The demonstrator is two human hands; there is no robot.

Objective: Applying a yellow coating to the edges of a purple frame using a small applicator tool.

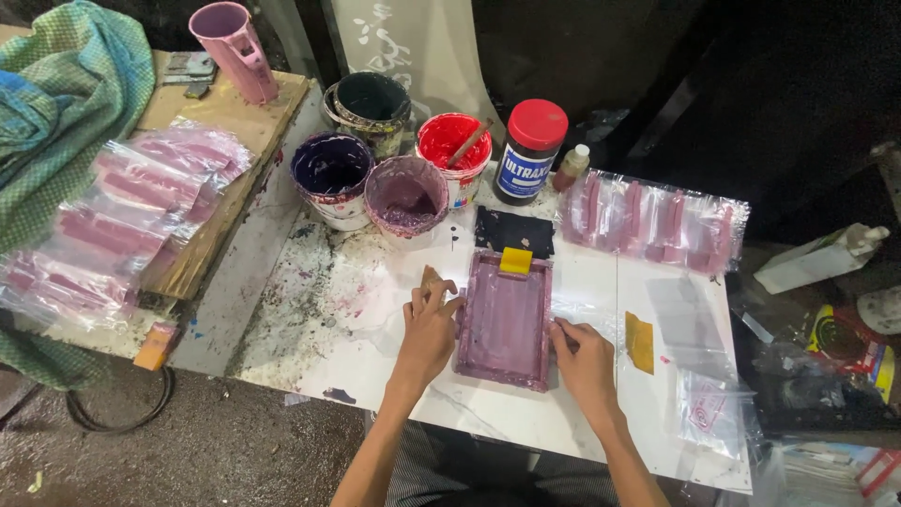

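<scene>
Both hands are on a purple-stained printing frame (504, 321) that lies flat on the white desk (375, 366), right in front of the person. The left hand (429, 329) presses against the frame's left edge with its fingers curled, and something small and brownish pokes up between the fingers, though I cannot tell what it is. The right hand (582, 361) rests on the frame's right edge, fingers bent over the rim, gripping it lightly. A yellow scraper (515, 260) sits on the far end of the frame, touching a black cloth (513, 231) just beyond it. Behind that stand paint pots: a purple one (405, 199), a dark violet one (332, 176), a red one (453, 155) with a stick in it, and a red-capped jar (530, 150). Plastic bags of pink pieces (654, 222) lie to the right, and more bags (122, 221) lie well off to the left.
</scene>
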